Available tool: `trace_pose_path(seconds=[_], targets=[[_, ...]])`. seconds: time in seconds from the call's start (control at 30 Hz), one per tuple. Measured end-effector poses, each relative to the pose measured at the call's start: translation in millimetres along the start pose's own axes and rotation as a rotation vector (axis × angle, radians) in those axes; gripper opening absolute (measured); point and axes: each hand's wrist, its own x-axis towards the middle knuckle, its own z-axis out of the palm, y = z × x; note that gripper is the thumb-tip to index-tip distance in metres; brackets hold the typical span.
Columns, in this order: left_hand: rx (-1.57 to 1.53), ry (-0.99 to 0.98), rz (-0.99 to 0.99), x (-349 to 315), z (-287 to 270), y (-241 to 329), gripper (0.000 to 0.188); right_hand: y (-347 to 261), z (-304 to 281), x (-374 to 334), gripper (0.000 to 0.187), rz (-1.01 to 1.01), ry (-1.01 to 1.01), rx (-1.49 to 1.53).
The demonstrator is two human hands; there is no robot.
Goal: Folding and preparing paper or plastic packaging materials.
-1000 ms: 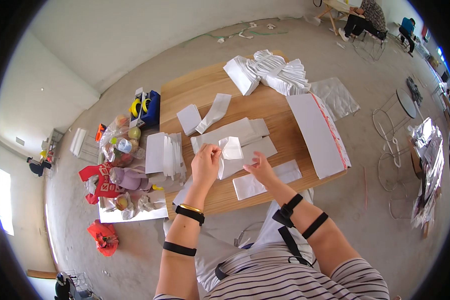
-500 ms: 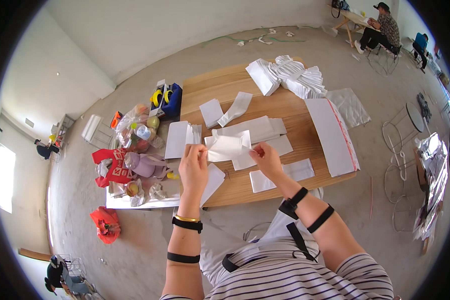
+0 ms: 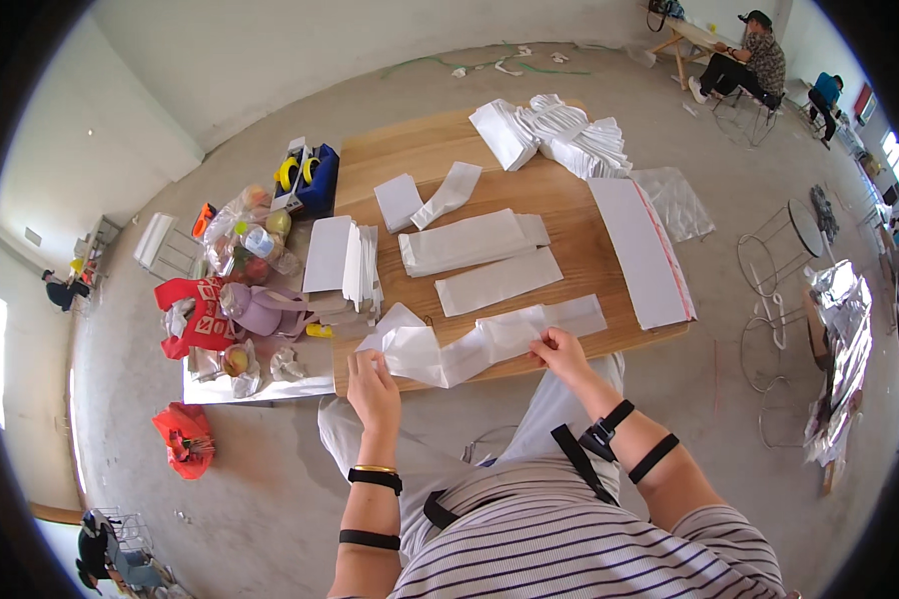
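Observation:
A creased white paper piece [image 3: 417, 351] stretches between my hands along the near edge of the wooden table [image 3: 370, 165]. My left hand [image 3: 373, 389] pinches it at its left end. At its right end my right hand [image 3: 561, 354] is closed, thumb and fingers together on the paper. Under that right part lies another long white paper strip [image 3: 582, 314]. Just beyond are flat folded paper strips [image 3: 499, 282] and a longer white stack [image 3: 464, 243]. A stack of white paper pieces [image 3: 328, 255] stands left of them, with loose sheet edges [image 3: 400, 317] below it.
Bundled white paper [image 3: 554, 140] lies at the far edge, a white box [image 3: 637, 255] at the right. To the left are a blue tape holder [image 3: 315, 185], bagged fruit [image 3: 260, 240], a purple cap [image 3: 255, 307] and a red bag [image 3: 190, 309]. A person [image 3: 754, 65] sits far right.
Both hands have come down toward the near edge, and the right has moved away from the left. The held paper, folded up before, is now stretched out lengthwise. The view has shifted slightly.

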Motion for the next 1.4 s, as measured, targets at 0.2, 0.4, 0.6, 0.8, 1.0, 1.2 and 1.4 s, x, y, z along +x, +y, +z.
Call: trace_pose_path(seconds=[0.2,0.4,0.6,0.8,1.0,1.2,1.4], targets=[[0.005,-0.020,0.105,11.8,-3.4,10.1,0.009,6.8,-17.3,-10.2,0.017,0.070,0.068,0.045],[-0.082,-0.338,0.495,-16.3,33.6,22.5,0.026,7.1,-23.6,-11.5,0.019,0.105,0.063,-0.072],[-0.036,-0.567,0.520,-31.2,59.5,38.6,0.064,14.1,-28.0,-11.2,0.019,0.085,0.043,-0.027],[0.083,-0.554,0.466,-35.5,59.8,20.4,0.078,10.0,-24.1,-14.5,0.019,0.017,0.031,-0.080],[0.073,-0.512,0.357,-33.9,53.8,1.1,0.074,-6.7,-7.6,-9.8,0.016,-0.008,0.010,-0.181],[0.146,-0.414,0.296,-23.0,65.4,21.9,0.066,-10.6,-9.1,-4.0,0.016,0.029,0.096,-0.208],[0.109,-0.416,0.234,-17.3,74.8,26.2,0.056,7.8,-18.6,5.1,0.025,-0.020,0.174,-0.444]])
